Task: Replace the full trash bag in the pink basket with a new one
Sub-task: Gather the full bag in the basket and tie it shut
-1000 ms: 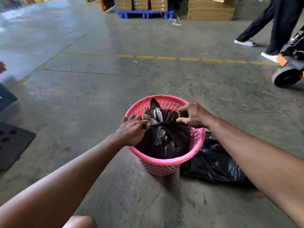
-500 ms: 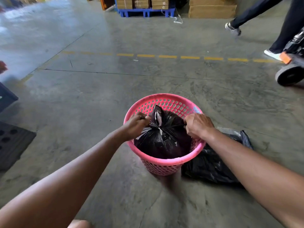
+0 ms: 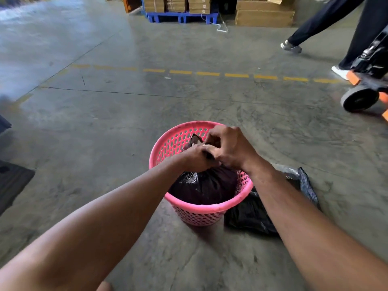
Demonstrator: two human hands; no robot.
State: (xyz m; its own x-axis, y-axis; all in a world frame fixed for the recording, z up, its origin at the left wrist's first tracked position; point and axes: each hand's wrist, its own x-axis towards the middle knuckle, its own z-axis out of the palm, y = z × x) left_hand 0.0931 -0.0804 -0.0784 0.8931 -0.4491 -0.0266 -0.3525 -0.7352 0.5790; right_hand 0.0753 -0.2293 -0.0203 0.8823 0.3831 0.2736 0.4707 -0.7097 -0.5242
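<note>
My left hand (image 3: 195, 157) and my right hand (image 3: 227, 148) meet over the middle of the basket (image 3: 201, 208), knuckles touching, both closed on the gathered neck of the full bag (image 3: 205, 185). My left fist wraps the twisted plastic from the near side; my right fingers (image 3: 212, 135) curl over it from above, pinching a dark tail of the neck that sticks up just behind my left knuckles. The full bag sits inside the basket, bulging and glossy, its body below the rim on the near side, and my hands hide the knot area itself, so I cannot tell how far it is tied. The basket stands upright on the concrete floor (image 3: 105, 133), its far wall bare and showing its holes. Just beside it on my right, touching its foot, lies a second black bag (image 3: 249, 217), slack and crumpled on the floor, partly covered by my right forearm. Farther right a wheel (image 3: 360, 100) with orange parts rests on the floor, well apart from the basket, and beyond it a passer-by's legs (image 3: 327, 17) in dark trousers cross the top right corner. A dashed yellow line (image 3: 207, 73) runs across the floor between me and a blue pallet (image 3: 180, 17) stacked with boxes (image 3: 264, 15) at the far side. A dark mat (image 3: 12, 181) lies at the left edge.
</note>
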